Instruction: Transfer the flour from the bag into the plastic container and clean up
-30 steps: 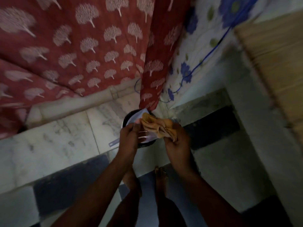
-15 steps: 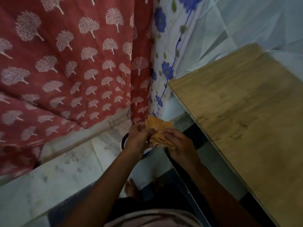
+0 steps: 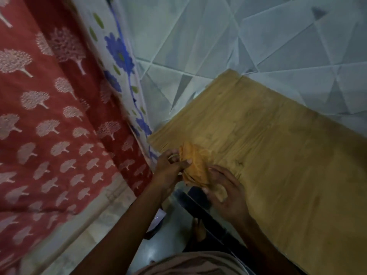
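Observation:
A crumpled orange-brown cloth [image 3: 195, 165] is bunched between both hands at the near left corner of the wooden table [image 3: 288, 165]. My left hand [image 3: 170, 169] pinches its left side with thumb and fingers. My right hand [image 3: 228, 193] grips its lower right part, fingers curled round the folds. Neither a flour bag nor a plastic container can be made out here.
A red curtain with a pale tree pattern [image 3: 49, 126] hangs at the left, beside a white cloth with blue flowers [image 3: 123, 62]. A tiled wall [image 3: 238, 36] stands behind the table. My bare foot [image 3: 199, 229] stands on the marble floor [image 3: 95, 225] beside a dark round object [image 3: 153, 228].
The view has swung up and right from the floor and dark pan to the table. Both hands have lifted the cloth to the table's corner, keeping hold of it.

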The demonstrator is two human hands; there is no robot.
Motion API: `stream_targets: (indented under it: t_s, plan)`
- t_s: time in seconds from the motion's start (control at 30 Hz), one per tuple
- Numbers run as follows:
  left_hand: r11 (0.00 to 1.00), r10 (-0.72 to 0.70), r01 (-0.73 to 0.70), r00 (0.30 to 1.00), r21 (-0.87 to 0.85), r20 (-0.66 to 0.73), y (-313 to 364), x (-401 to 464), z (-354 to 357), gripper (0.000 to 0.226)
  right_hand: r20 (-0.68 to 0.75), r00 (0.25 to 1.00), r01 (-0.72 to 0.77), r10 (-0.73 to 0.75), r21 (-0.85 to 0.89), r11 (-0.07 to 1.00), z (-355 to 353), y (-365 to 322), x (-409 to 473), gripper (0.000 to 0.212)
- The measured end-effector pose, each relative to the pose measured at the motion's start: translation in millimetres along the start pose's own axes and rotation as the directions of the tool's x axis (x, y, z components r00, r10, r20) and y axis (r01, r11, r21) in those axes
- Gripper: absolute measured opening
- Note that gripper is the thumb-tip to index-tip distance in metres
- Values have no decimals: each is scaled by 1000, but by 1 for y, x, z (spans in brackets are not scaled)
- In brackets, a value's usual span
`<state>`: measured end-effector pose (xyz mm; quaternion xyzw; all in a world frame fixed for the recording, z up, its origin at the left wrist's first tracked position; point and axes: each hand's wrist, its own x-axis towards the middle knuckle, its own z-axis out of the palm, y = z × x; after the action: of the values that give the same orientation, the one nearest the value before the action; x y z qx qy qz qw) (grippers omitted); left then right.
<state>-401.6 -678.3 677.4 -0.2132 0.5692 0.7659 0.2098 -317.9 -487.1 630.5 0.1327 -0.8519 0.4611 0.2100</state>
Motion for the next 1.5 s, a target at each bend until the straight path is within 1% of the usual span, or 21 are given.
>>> stream_targets:
  t_s: [0.07,0.17,0.2,0.27,0.33,0.37,0.53,0.6,0.67,0.7,0.8,0.83,0.93,0.97,1.07,1.17,1.27,1.33,1.4,1.47,1.5]
  plan:
    - [1000,-12,12,999,-6,33,5,17,23,56,-99,984,-150,151,20,988,-7,18,8,36]
    - [999,-45,46,995,-10,93,9,35,48,50,-195,882,-428,429,50,902,-12,41,23,29]
    - [998,-64,65,991,-1,113,9,42,56,48,-175,832,-515,526,110,850,-16,50,30,29]
    - [996,-90,86,986,31,141,7,53,67,46,-47,726,-639,686,324,698,-22,63,43,28]
    - [995,-86,77,985,64,149,4,65,74,44,52,655,-685,754,463,563,-24,74,55,21]
    - [993,-65,49,986,105,154,2,72,77,42,61,641,-691,765,481,540,-24,80,58,21]
    - [925,136,-175,981,339,137,-8,107,73,48,43,595,-751,803,385,536,-14,98,62,30]
    - [847,233,-286,957,448,171,-9,116,70,48,14,569,-787,822,302,539,-8,102,64,30]
    - [715,348,-407,913,568,215,-12,122,66,46,-15,565,-805,825,206,555,-3,102,67,22]
    - [659,396,-457,886,598,241,-13,125,64,45,-34,571,-812,820,121,571,-2,101,70,19]
    - [535,489,-557,817,635,305,-18,129,62,40,-39,593,-803,804,-106,587,-4,98,77,28]
    - [471,529,-585,787,660,319,-19,127,62,38,-30,585,-807,811,-128,577,-4,99,77,31]
    - [202,640,-648,655,735,401,-22,124,62,35,-28,545,-833,838,-134,537,-4,104,74,34]
    - [173,633,-656,646,734,428,-23,121,64,34,-30,545,-833,838,-134,537,-4,104,73,33]
    - [145,538,-701,648,698,539,-31,119,64,35,-48,581,-806,812,-172,566,-4,98,76,28]
    - [144,466,-700,671,699,576,-42,119,61,36,-81,620,-780,780,-174,601,-7,91,73,22]
    - [236,498,-680,698,695,514,-39,111,66,32,-151,639,-769,754,-133,625,-13,84,64,14]
    - [278,549,-697,680,661,486,-34,101,74,31,-192,650,-759,735,-111,642,-21,83,60,8]
    - [348,571,-696,689,628,447,-30,88,82,30,-193,663,-739,723,-15,674,-29,81,55,3]
    - [444,566,-689,712,573,417,-27,67,90,27,-201,662,-717,722,109,688,-41,68,50,6]
    - [466,572,-695,709,548,413,-25,56,95,26,-224,661,-699,716,163,696,-47,62,48,9]
